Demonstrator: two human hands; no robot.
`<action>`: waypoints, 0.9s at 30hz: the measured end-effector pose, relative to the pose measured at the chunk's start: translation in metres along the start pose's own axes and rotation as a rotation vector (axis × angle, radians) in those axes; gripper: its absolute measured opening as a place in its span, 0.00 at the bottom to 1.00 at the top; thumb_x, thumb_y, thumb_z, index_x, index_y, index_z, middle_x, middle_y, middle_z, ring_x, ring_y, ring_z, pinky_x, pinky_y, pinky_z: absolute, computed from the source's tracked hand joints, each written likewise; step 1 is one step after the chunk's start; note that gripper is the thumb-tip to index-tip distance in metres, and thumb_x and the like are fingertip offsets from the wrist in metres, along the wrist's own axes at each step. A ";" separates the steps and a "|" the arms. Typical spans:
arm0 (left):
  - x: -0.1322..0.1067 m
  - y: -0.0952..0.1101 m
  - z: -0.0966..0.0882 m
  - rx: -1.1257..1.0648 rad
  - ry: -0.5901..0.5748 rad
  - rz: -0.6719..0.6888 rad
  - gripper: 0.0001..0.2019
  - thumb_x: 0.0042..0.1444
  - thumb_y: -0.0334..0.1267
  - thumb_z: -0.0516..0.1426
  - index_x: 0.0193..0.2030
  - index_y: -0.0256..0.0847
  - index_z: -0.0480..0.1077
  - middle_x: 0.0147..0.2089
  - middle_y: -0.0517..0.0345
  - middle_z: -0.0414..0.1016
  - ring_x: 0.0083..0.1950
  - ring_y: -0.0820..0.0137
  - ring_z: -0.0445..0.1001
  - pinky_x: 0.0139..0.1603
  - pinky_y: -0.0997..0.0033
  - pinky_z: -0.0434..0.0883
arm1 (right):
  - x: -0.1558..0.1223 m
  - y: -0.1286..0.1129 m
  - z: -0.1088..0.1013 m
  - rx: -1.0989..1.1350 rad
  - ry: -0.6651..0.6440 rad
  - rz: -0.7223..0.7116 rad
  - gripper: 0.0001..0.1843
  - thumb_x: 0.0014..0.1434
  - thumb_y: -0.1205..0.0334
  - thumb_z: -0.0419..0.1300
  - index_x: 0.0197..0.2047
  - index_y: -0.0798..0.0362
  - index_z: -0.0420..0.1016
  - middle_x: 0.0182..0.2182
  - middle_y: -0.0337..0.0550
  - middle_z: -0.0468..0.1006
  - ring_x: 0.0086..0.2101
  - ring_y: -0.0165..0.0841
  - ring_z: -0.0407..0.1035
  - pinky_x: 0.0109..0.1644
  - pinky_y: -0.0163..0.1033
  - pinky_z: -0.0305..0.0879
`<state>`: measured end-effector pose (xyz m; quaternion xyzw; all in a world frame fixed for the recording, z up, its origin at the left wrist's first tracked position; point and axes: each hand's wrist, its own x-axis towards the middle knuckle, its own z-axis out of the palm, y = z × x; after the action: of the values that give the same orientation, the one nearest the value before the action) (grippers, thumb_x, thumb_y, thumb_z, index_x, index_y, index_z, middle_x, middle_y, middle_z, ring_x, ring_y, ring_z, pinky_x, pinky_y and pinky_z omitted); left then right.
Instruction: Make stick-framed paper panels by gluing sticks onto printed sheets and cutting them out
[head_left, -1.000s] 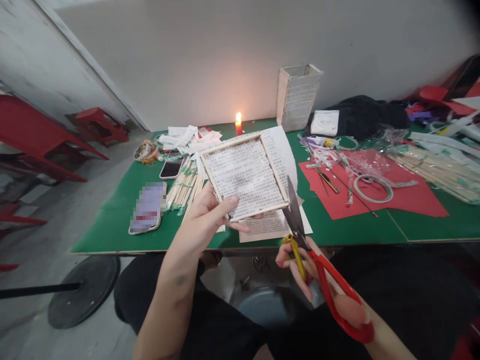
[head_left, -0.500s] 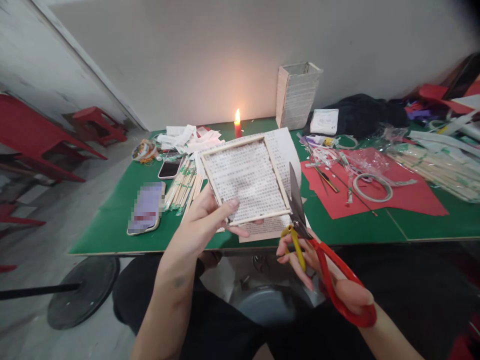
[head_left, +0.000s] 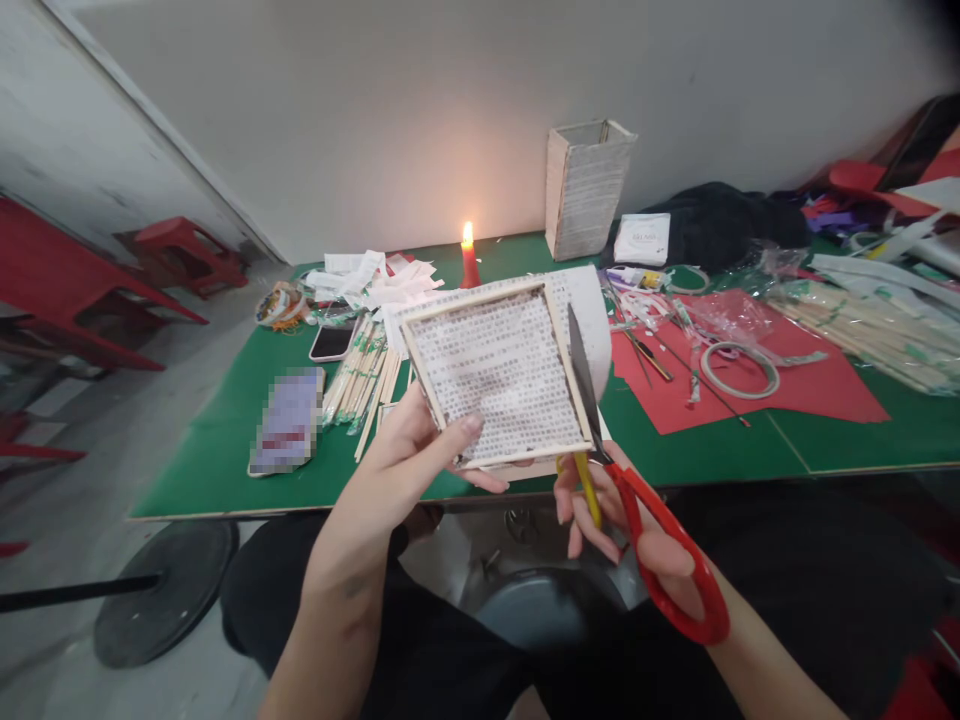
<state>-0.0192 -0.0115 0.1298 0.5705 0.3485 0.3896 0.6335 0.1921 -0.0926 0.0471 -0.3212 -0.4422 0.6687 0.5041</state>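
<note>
A square frame of thin wooden sticks, backed by a printed paper sheet, is held by my left hand. My left thumb presses on the paper near the frame's lower left corner, and the other fingers are underneath. Paper sticks out past the frame at the top and right. My right hand grips scissors with one red and one yellow handle. Their blades point up along the frame's right stick, over the overhanging paper; whether that paper lies between the blades is hard to make out.
A lit red candle stands behind the frame. Farther back is a tall paper-covered box. Wooden sticks and two phones lie left. Red paper with a tape roll lies right, on the green table.
The scissor blades have drawn closer together and nearer the frame's right stick. The frame has shifted slightly downward and to the right. My left hand keeps its hold.
</note>
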 end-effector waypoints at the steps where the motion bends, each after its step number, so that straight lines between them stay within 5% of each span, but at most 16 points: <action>1: 0.000 0.000 0.000 -0.001 0.008 0.006 0.24 0.60 0.42 0.63 0.63 0.49 0.68 0.58 0.53 0.76 0.42 0.58 0.83 0.28 0.71 0.82 | 0.001 0.002 -0.001 0.012 -0.016 0.023 0.47 0.38 0.20 0.61 0.51 0.48 0.66 0.33 0.40 0.74 0.18 0.24 0.57 0.29 0.42 0.74; 9: -0.003 0.002 0.006 0.014 0.017 -0.026 0.24 0.60 0.40 0.63 0.63 0.50 0.68 0.59 0.53 0.76 0.44 0.56 0.83 0.27 0.71 0.83 | -0.001 -0.011 0.010 0.015 0.099 -0.025 0.38 0.46 0.25 0.63 0.47 0.47 0.68 0.32 0.38 0.74 0.19 0.25 0.56 0.25 0.38 0.71; 15: -0.005 0.005 0.009 0.050 0.044 -0.051 0.25 0.60 0.41 0.63 0.64 0.48 0.66 0.61 0.51 0.75 0.48 0.53 0.81 0.28 0.71 0.83 | 0.004 -0.013 0.011 0.108 0.076 -0.012 0.39 0.40 0.28 0.69 0.45 0.46 0.66 0.24 0.31 0.67 0.18 0.24 0.55 0.17 0.31 0.65; 27: -0.005 0.005 0.008 0.013 0.034 -0.039 0.29 0.60 0.41 0.63 0.68 0.50 0.62 0.60 0.51 0.75 0.47 0.55 0.82 0.28 0.72 0.83 | -0.008 -0.001 0.015 0.181 0.133 -0.003 0.25 0.56 0.45 0.68 0.47 0.45 0.61 0.24 0.25 0.69 0.11 0.19 0.58 0.21 0.33 0.74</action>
<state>-0.0150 -0.0190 0.1350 0.5610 0.3728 0.3846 0.6312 0.1816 -0.1040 0.0535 -0.3174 -0.3460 0.6823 0.5604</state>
